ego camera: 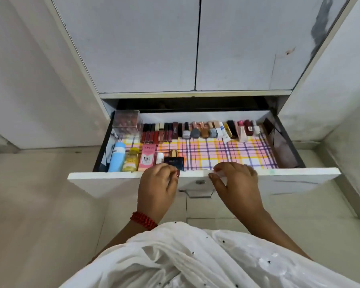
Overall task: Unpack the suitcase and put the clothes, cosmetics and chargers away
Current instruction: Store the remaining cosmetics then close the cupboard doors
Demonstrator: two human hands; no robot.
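Plaid liner (227,154) half bare; cosmetics (195,132) stowed along the far wall and near-left corner of the drawer (299,173). Right hand (235,179) pinches the near top edge. Left hand (157,183) curls beside the dark compact (174,162) (grip: cannot tell). Judged: cosmetics step ending; next, an even two-handed push.

the left hand (157,180) covers the near corner of the dark box (174,161), and its fingertips curl out of sight at the drawer (299,173) front. labels on the back-row bottles (195,130) are too small to read, and the clear box (127,123) shows only a blur inside. the cabinet doors (133,42) run off the top edge.
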